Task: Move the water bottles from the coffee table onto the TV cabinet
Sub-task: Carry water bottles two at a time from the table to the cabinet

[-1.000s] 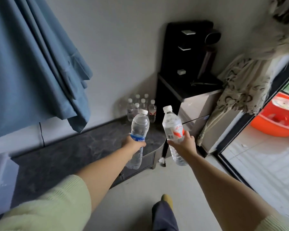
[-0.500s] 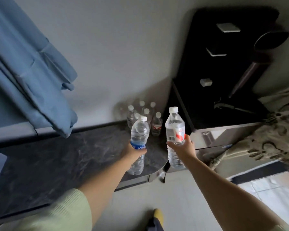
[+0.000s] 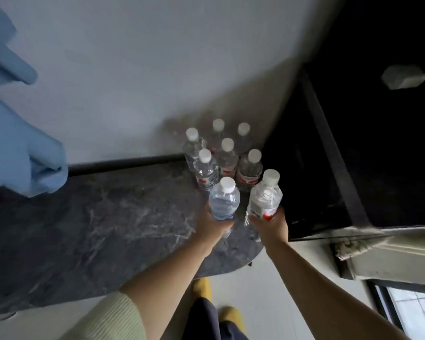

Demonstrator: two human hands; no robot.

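Observation:
My left hand [image 3: 212,223] grips a clear bottle with a blue label [image 3: 224,201] around its middle. My right hand [image 3: 270,225] grips a second clear bottle with a red-and-white label [image 3: 264,200]. Both bottles are upright, white caps up, over the right end of the dark marbled TV cabinet top [image 3: 96,229]. Whether their bases touch the top I cannot tell. Just behind them, in the corner by the wall, stands a cluster of several white-capped bottles [image 3: 225,158].
A tall black appliance [image 3: 366,143] stands right of the cabinet, close to my right hand. Blue cloth [image 3: 15,143] hangs at the left over the cabinet. The cabinet's rounded right end [image 3: 241,263] borders pale floor, where my feet in yellow slippers [image 3: 201,288] stand.
I have stepped closer and the view now looks steeply down. Both hands carried their bottles forward and lower, to just in front of the bottle cluster.

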